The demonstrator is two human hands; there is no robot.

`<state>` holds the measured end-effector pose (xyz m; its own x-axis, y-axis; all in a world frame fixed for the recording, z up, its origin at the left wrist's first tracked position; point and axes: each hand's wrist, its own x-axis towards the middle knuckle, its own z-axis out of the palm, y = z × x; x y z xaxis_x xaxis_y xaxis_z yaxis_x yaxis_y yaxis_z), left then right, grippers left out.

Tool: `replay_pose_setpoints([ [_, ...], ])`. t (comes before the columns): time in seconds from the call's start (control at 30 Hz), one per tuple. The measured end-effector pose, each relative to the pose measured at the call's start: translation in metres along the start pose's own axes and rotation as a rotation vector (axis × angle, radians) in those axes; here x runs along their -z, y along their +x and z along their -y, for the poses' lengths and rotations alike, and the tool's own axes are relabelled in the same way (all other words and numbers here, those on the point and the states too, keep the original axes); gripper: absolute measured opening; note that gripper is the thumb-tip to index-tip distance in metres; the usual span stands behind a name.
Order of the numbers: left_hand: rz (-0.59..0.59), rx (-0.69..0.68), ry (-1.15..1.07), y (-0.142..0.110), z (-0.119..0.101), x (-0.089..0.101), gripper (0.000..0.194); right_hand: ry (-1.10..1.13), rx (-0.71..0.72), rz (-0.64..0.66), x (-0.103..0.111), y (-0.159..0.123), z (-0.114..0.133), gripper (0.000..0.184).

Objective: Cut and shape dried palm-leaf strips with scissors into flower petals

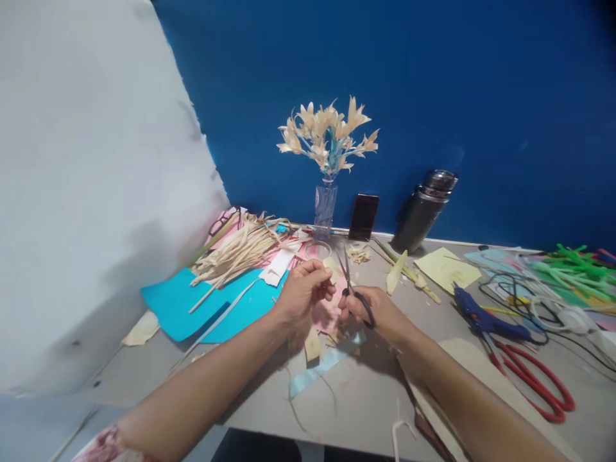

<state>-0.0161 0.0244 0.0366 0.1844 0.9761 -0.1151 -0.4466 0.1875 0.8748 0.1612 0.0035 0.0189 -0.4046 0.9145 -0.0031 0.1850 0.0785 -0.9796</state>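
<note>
My right hand (373,309) grips a small pair of scissors (347,273) by its black handles. The blades point up and away from me and look slightly apart. Just left of it, my left hand (308,289) is closed in a pinch, and whatever its fingertips hold is too small to make out. Beneath both hands lie pink paper (328,316), a pale dried husk piece (312,345) and a light blue ribbon strip (327,364). Behind them, a clear vase (325,212) holds cream husk flowers (332,125) on blue stems.
Left are a bundle of dried strips (240,250) and blue sheets (178,308). A phone (364,217) and a dark flask (423,212) lean on the blue wall. Rightward lie a blue glue gun (486,317), red-handled scissors (534,378), cables and green pipe cleaners (584,269).
</note>
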Motion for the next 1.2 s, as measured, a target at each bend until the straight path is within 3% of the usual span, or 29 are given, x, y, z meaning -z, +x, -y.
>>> replay_pose_setpoints([
  [0.23,-0.014,-0.113,0.072,0.002,-0.01,0.005,0.023,0.061,-0.02,0.166,-0.008,-0.004,0.002,0.054],
  [0.43,0.006,-0.147,0.121,0.0,-0.009,0.005,0.022,0.118,-0.085,0.145,-0.011,-0.003,-0.002,0.046],
  [1.2,0.007,-0.148,0.162,0.0,-0.011,0.004,0.021,0.123,-0.122,0.105,-0.009,-0.002,-0.009,0.05],
])
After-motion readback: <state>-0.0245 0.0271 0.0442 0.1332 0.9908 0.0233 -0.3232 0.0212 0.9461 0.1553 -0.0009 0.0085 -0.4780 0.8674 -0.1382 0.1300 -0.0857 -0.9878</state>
